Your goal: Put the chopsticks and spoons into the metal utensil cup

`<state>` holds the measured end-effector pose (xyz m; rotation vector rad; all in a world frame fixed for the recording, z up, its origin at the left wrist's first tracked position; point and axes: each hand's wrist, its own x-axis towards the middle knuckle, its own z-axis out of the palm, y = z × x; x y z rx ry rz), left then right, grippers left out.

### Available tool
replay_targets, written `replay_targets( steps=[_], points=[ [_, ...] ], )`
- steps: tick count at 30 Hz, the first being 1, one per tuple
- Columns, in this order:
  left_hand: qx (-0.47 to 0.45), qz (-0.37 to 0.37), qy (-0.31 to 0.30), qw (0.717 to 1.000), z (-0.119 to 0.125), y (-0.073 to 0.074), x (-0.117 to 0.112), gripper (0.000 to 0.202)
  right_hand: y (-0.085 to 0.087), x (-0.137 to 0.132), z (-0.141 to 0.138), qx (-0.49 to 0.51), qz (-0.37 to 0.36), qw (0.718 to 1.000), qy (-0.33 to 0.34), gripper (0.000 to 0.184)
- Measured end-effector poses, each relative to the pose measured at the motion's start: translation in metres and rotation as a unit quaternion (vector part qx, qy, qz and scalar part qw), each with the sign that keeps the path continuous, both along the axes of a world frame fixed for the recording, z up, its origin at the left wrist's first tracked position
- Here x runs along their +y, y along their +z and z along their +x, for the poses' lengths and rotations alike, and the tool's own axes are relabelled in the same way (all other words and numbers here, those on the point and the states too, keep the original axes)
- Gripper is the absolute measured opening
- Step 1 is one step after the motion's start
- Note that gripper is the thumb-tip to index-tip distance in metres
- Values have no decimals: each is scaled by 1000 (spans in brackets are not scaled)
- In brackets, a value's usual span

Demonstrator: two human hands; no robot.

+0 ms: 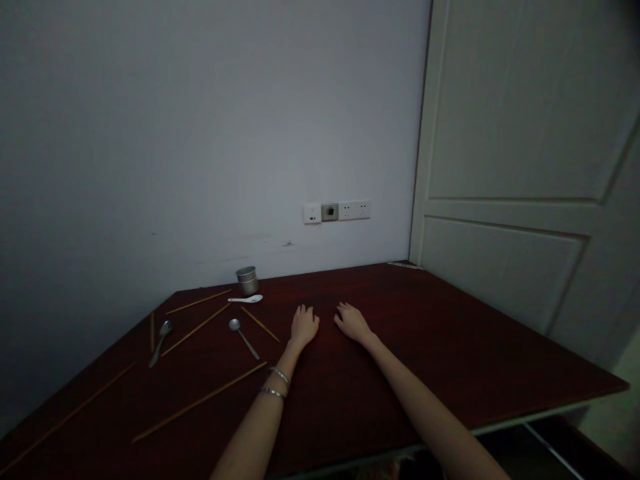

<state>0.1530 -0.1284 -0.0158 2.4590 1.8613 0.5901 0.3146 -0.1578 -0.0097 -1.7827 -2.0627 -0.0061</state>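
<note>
Our left hand (303,325) and our right hand (353,322) lie flat on the dark red bench (450,347), palms down, close beside each other but not touching. The grip of both is open: the fingers rest spread on the wood and hold nothing. The nearest thing is a short chopstick (260,324), which lies at a slant just to the left of the left hand, apart from its fingertips. A little further left is a steel spoon (243,337), with its bowl toward the wall (200,133). Behind these, close to the wall, a metal cup (247,280) stands upright and a white spoon (245,299) lies just in front of it. More chopsticks are scattered to the left, together with a second steel spoon (161,341). One long chopstick (200,401) points with its end near the two bracelets (277,383) on the left wrist. We judge that the risks come from this scatter and from the weak light. The sticks are thin and could roll if a hand or forearm brushes them, and those near the left edge of the bench could drop to the floor. The bracelets could catch the long chopstick and drag it. The cup looks light and could tip if a sleeve or finger knocks it. Against the dark wood the sticks are hard to see, so a pinch could miss or take two at once.
</note>
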Motion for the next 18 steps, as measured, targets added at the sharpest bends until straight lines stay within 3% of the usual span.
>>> replay_targets(
  steps=[14, 18],
  points=[
    [-35, -10, -9, 999, 3, 1, -10, 41, -7, 4, 2, -8, 6, 1000, 11, 43],
    [-72, -26, -33, 997, 2, 19, -15, 38, -4, 8, 2, 26, 23, 999, 31, 43]
  ],
)
